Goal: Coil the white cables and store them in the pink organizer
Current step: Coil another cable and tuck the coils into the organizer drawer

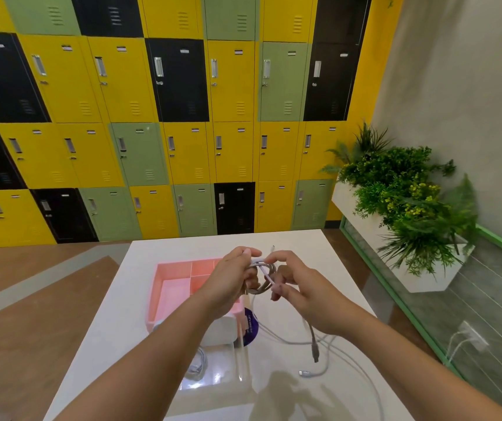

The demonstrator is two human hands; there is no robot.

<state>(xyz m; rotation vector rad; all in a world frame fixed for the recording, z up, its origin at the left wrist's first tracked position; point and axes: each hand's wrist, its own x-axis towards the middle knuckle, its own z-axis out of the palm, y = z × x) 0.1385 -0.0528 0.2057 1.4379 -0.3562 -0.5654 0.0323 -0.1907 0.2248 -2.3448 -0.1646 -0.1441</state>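
A: Starting at the left, what lies there?

B: The pink organizer [167, 287] sits on the white surface [304, 247], at nine o'clock from the hands.

A: And the hands themselves?

B: The left hand [231, 281] grips a small coil of white cable [263, 276], fingers curled round the loops, raised over the organizer's right edge. The right hand [307, 296], at three o'clock from the coil, pinches one strand of it.

A: Further right?

B: More loose white cables [304, 373] trail across the surface, at five o'clock from the right hand.
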